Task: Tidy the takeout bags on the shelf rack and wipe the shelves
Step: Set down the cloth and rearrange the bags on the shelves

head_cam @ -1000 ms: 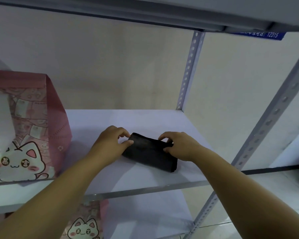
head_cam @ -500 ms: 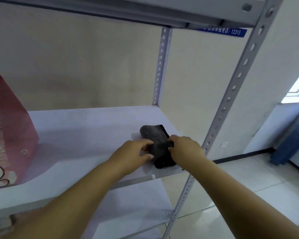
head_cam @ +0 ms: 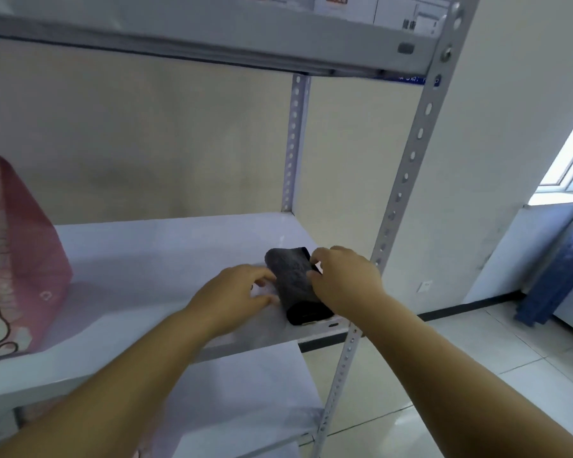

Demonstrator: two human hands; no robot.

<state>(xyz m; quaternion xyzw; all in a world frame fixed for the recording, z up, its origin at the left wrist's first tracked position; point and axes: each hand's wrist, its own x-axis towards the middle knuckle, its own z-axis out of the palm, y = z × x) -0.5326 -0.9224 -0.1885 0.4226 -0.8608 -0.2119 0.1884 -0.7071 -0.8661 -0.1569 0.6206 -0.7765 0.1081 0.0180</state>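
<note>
A folded dark grey cloth lies on the white middle shelf, close to its front right corner. My right hand rests on the cloth's right side with fingers curled over its edge. My left hand lies on the shelf just left of the cloth, fingers spread, fingertips at the cloth's left edge. A pink takeout bag with a cat print stands upright at the shelf's far left, partly cut off by the frame.
A perforated metal upright stands right beside the cloth, another at the back. The upper shelf hangs overhead. A lower shelf shows below. To the right are tiled floor, a window and blue fabric.
The cloth has gone from the shelf's middle to its front right corner and turned lengthwise. My left hand has eased off it and now lies flatter on the shelf.
</note>
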